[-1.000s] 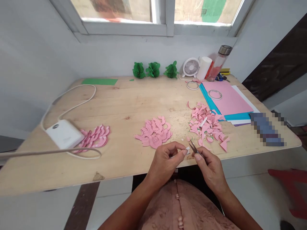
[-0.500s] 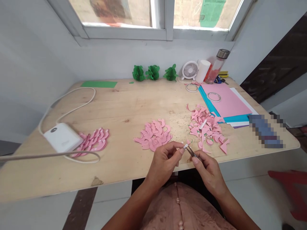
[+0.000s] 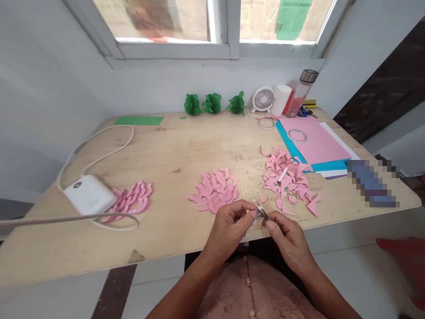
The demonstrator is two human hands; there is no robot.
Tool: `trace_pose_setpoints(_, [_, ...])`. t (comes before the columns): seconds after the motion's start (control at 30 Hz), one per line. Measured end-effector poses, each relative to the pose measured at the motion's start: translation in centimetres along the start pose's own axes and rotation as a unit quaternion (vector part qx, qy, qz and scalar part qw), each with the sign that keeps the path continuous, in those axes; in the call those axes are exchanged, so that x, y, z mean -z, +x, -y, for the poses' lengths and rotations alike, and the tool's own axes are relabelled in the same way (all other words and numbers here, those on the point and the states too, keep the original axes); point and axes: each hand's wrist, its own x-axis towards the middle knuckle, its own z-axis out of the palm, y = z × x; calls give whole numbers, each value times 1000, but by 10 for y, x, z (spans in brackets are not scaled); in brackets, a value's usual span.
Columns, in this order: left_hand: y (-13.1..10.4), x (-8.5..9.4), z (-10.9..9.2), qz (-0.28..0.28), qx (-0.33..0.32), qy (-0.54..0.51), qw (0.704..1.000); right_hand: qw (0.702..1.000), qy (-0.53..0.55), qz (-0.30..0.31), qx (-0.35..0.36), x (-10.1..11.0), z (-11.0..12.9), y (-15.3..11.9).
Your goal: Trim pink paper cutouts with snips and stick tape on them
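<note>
Near the table's front edge, my left hand (image 3: 232, 223) pinches a narrow white strip (image 3: 255, 217) between thumb and fingers. My right hand (image 3: 287, 235) is closed around small scissors (image 3: 264, 213), their handles mostly hidden by the fingers. The dark blades point up and left and meet the white strip beside my left fingertips. A tiny white piece (image 3: 254, 200) shows just past the blade tips. To the left of my hands lies a heap of curved pink paper cut-outs (image 3: 215, 188). Pink paper scraps (image 3: 288, 177) are scattered beyond my right hand.
A white power bank (image 3: 89, 195) with a cable lies left, against more pink cut-outs (image 3: 136, 197). Green paper shapes (image 3: 211, 104), a small fan (image 3: 263, 99) and a glass bottle (image 3: 300, 95) line the back. Tape rolls (image 3: 297, 136) and coloured sheets (image 3: 322, 144) are at right.
The scissor blades, spread apart before, have come together at the white strip. My hands stay almost in place, and the whole view has shifted slightly.
</note>
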Motion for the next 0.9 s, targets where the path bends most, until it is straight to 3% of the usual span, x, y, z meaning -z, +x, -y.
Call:
trace_pose_setpoints(0.5, [0,-4,-4,-6,20,-11,1000,998,-48,-17,19,-1,0,-1])
trace_pose_setpoints(0.9, [-2,-6,-9,-34,26,-23,999,986,-146,-51,56,-3,1,-5])
